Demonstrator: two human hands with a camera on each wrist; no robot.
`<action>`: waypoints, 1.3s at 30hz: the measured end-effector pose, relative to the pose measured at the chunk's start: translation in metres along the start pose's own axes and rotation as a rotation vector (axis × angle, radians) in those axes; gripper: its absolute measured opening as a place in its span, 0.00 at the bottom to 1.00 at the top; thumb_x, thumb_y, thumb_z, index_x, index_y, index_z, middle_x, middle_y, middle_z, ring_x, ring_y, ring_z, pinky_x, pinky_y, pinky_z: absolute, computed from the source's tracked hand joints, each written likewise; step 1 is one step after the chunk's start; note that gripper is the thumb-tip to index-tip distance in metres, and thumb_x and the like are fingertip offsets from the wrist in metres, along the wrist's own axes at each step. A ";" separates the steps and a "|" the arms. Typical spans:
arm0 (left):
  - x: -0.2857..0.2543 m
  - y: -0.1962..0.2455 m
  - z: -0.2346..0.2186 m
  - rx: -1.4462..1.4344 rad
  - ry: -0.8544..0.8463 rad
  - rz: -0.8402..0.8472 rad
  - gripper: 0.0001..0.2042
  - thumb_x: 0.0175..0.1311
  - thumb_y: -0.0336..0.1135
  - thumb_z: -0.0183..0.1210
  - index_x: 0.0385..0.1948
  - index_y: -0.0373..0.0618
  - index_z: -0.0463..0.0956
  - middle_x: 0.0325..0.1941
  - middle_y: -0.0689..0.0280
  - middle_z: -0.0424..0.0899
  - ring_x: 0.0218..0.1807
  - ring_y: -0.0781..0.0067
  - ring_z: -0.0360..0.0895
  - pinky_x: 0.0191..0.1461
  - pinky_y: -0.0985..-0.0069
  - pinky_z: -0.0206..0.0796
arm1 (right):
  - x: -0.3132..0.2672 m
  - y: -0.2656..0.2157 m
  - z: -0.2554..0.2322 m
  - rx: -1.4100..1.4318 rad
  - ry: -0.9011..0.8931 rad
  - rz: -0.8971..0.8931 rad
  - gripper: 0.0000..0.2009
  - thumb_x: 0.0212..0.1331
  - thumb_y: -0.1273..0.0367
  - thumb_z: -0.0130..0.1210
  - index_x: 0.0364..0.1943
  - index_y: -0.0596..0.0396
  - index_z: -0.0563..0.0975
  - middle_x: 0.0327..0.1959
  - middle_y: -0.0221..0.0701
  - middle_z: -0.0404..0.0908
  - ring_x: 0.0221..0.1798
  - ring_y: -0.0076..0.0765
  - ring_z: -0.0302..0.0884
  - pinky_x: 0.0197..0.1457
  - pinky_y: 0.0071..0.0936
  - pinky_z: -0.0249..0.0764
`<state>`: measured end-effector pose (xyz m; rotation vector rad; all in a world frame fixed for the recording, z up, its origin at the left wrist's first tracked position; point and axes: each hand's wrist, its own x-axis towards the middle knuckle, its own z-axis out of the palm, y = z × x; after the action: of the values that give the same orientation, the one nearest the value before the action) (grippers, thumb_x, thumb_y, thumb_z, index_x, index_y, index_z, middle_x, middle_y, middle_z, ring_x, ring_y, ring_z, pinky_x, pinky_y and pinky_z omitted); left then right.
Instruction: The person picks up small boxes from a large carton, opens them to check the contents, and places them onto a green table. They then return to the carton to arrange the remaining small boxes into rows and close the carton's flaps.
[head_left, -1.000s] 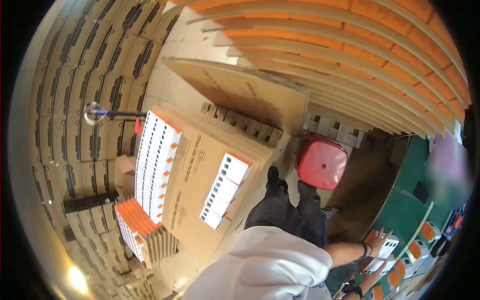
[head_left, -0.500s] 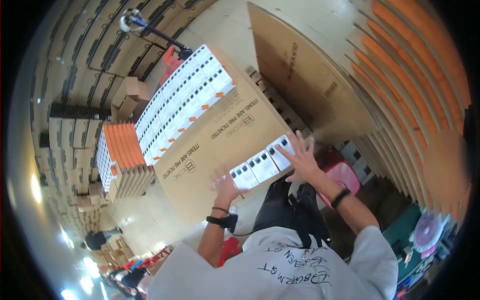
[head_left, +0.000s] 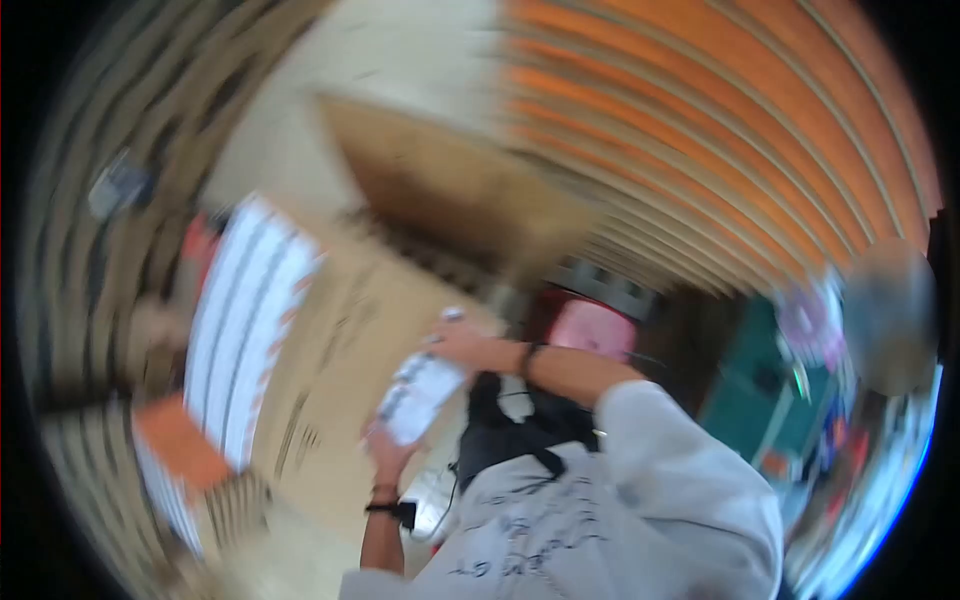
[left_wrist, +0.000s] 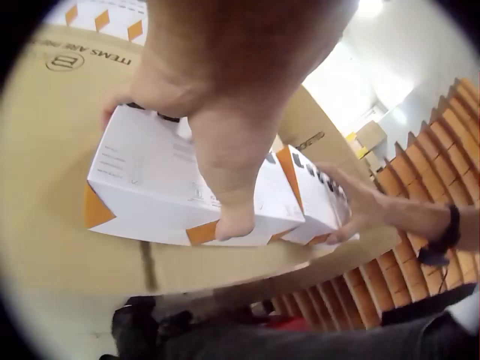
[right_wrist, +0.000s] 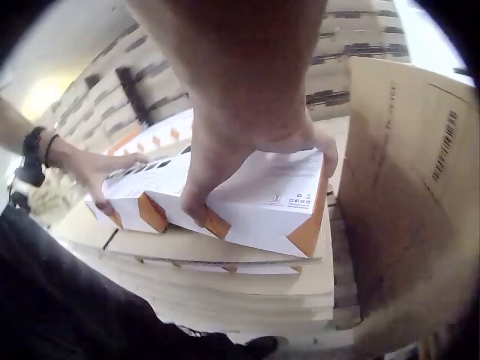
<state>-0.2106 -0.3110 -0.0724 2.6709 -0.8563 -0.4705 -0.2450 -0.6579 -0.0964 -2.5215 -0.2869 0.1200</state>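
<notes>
A short row of white boxes with orange corners (head_left: 418,398) lies on a large brown carton (head_left: 335,345). My left hand (head_left: 390,450) grips the near end of the row. In the left wrist view its thumb (left_wrist: 236,221) presses the front side and its fingers reach over the back edge. At the far end, my right hand (head_left: 462,345) holds another box of the row. The right wrist view shows the right thumb (right_wrist: 195,206) on that box's front and the fingers over its far end. Between the hands, the boxes sit end to end, slightly angled. The head view is blurred.
More white boxes (head_left: 245,310) stand in rows on the carton's far side. A tall cardboard sheet (head_left: 450,185) leans behind it. To the right are a pink stool (head_left: 592,328), orange-and-brown stacked layers (head_left: 700,130) and a green table (head_left: 755,370).
The hands have moved from white boxes at the green table to the row on the carton. Half a second ago they were spread at its ends; now both grip boxes. The head view has swung.
</notes>
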 end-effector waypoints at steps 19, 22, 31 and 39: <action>-0.088 0.626 0.150 -0.066 -0.830 1.189 0.53 0.35 0.49 0.78 0.66 0.47 0.56 0.58 0.46 0.71 0.60 0.41 0.66 0.59 0.44 0.64 | -0.596 -0.182 0.012 0.151 2.235 2.490 0.66 0.26 0.45 0.79 0.74 0.58 0.53 0.61 0.60 0.70 0.65 0.66 0.68 0.69 0.56 0.61; -0.179 0.662 0.175 0.093 -1.062 1.012 0.59 0.35 0.52 0.79 0.72 0.51 0.47 0.66 0.38 0.61 0.68 0.33 0.57 0.65 0.38 0.58 | -0.623 -0.228 0.013 0.303 2.230 2.874 0.69 0.26 0.45 0.78 0.76 0.55 0.49 0.66 0.64 0.62 0.72 0.68 0.58 0.74 0.58 0.52; -0.248 0.626 0.249 0.132 -1.441 1.123 0.49 0.52 0.51 0.72 0.74 0.49 0.53 0.69 0.37 0.62 0.73 0.33 0.52 0.71 0.44 0.54 | -0.637 -0.269 0.172 0.602 2.662 2.549 0.52 0.54 0.42 0.63 0.77 0.52 0.50 0.76 0.54 0.54 0.75 0.59 0.58 0.72 0.53 0.60; -0.024 0.567 0.215 -0.425 -1.368 0.672 0.24 0.70 0.34 0.57 0.65 0.41 0.62 0.55 0.56 0.79 0.53 0.64 0.79 0.57 0.65 0.73 | -0.616 -0.251 0.163 0.507 2.421 2.513 0.13 0.66 0.66 0.58 0.45 0.64 0.83 0.42 0.36 0.86 0.41 0.30 0.81 0.44 0.35 0.78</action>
<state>-0.5995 -0.7767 -0.0498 1.2490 -1.5814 -2.0082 -0.9136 -0.5092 -0.0734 -0.3977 -3.0275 1.4472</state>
